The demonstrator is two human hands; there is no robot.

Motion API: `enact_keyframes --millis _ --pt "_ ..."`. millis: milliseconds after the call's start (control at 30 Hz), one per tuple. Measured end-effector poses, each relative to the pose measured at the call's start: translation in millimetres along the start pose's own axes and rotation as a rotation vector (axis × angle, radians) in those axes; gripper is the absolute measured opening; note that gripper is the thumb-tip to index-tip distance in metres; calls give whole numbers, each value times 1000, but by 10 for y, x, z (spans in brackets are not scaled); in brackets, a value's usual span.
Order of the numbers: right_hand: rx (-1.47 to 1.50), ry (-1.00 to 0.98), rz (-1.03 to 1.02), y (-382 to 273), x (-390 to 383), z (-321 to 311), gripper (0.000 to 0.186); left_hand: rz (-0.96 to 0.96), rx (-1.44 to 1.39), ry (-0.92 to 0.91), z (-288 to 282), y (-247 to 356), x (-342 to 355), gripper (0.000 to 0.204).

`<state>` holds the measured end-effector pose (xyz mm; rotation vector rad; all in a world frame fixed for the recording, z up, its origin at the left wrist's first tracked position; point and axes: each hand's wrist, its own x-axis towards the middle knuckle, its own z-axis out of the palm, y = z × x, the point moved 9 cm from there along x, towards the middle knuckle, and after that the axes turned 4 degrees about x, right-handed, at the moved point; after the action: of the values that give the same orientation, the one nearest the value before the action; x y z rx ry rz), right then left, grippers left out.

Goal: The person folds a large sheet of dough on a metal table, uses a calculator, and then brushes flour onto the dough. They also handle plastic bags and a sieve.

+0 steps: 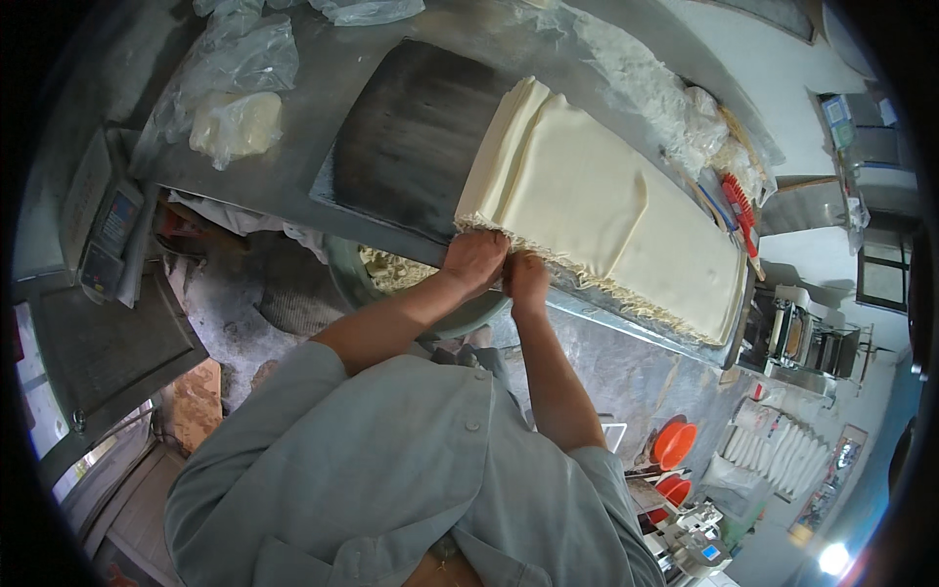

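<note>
A thick stack of pale folded dough sheets (597,186) lies along the metal table, its near edge ragged and shaggy. At the near left corner of that edge, my left hand (475,259) is closed on the dough, knuckles up. Close beside it on the right, my right hand (528,280) is also closed at the ragged edge, its fingertips partly hidden. Below my hands, partly under the table, stands a round tub (344,264) with torn dough scraps (391,270) in it.
A dark board (411,132) lies left of the stack. Farther left are a bagged pale block (237,127) and a scale (112,230). White flour (636,73) and a red brush (740,213) lie along the far side. Orange basins (674,445) stand at lower right.
</note>
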<state>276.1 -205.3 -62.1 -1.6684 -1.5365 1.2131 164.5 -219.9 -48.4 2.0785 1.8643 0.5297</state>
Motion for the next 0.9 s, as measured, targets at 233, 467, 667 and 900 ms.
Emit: enact_keyframes --millis 233,467,667,900 --pt "-388 -610 -241 281 -938 957 18 -11 -100 -380 177 -520 -1196 14" --pt "-234 -397 -178 301 -761 1015 20 -515 -166 -246 482 -1263 -1353 22" --pt "583 240 357 440 -433 -307 9 -303 -165 -414 514 -1060 -1168 15" --pt "586 78 346 172 -166 -267 13 -298 -418 -396 395 -715 -1074 29"
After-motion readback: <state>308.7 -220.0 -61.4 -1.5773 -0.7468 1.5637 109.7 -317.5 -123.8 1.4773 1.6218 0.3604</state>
